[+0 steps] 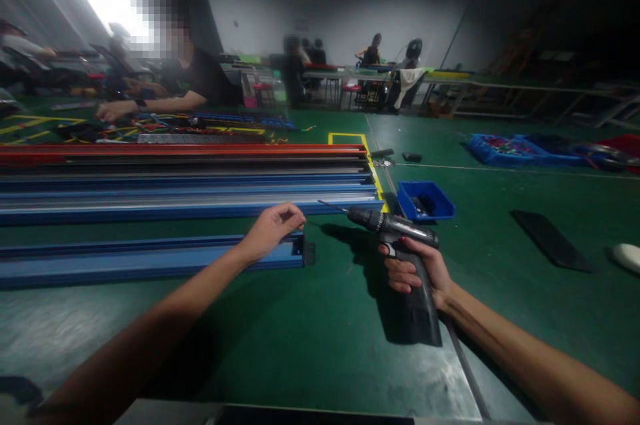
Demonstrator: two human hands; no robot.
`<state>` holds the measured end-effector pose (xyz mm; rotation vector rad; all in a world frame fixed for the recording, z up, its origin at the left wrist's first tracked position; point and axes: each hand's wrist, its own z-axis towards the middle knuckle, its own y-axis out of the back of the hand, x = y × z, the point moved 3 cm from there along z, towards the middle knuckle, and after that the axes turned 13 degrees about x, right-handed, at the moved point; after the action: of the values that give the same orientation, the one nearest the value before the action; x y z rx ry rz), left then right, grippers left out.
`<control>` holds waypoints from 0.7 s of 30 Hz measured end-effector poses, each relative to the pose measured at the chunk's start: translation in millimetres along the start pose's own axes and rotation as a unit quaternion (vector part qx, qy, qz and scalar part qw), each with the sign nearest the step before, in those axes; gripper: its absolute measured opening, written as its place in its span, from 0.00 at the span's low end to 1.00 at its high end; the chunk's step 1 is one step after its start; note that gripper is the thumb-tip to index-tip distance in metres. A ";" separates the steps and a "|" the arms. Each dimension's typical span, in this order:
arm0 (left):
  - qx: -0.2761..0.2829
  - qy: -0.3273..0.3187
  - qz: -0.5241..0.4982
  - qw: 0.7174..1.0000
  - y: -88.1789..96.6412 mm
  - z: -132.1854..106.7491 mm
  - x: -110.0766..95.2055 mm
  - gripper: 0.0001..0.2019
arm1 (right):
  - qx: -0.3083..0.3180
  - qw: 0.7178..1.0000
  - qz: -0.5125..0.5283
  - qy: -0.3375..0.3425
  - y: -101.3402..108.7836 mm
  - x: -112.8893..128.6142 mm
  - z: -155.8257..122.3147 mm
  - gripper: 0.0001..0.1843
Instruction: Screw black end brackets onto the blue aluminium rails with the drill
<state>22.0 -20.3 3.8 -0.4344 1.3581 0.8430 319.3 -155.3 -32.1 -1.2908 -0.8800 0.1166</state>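
My right hand (417, 268) is wrapped round the grip of a black cordless drill (393, 225), one finger at its trigger. The drill's long thin bit (333, 206) points left towards my other hand. My left hand (275, 228) hovers at the near blue metal profile (150, 258), thumb and fingers pinched together. Whatever may be between those fingertips is too small to make out. A black end cap (309, 253) sits at the right end of this profile, just below my left fingers.
Several blue, grey and orange profiles (200, 202) lie side by side beyond. A blue bin (440, 206) with small dark parts stands behind the drill. To the right lie a black flat piece (550, 238) and a blue tray (483, 157). A co-worker (200, 78) works across the green table.
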 end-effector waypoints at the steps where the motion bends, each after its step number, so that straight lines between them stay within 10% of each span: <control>1: -0.026 0.001 -0.021 0.999 1.8 0.9 1.7 0.20 | 0.003 1.000 0.005 -0.003 0.3 -1.2 -1.0 0.18; 21: -0.087 0.045 -0.174 0.980 4.9 -1.5 6.3 0.19 | 0.044 0.999 -0.009 -0.028 1.3 -6.5 -1.5 0.19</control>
<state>17.3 -16.5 -1.6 -0.8303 1.2467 0.6575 316.3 -159.5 -36.4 -1.2018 -0.9241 0.1772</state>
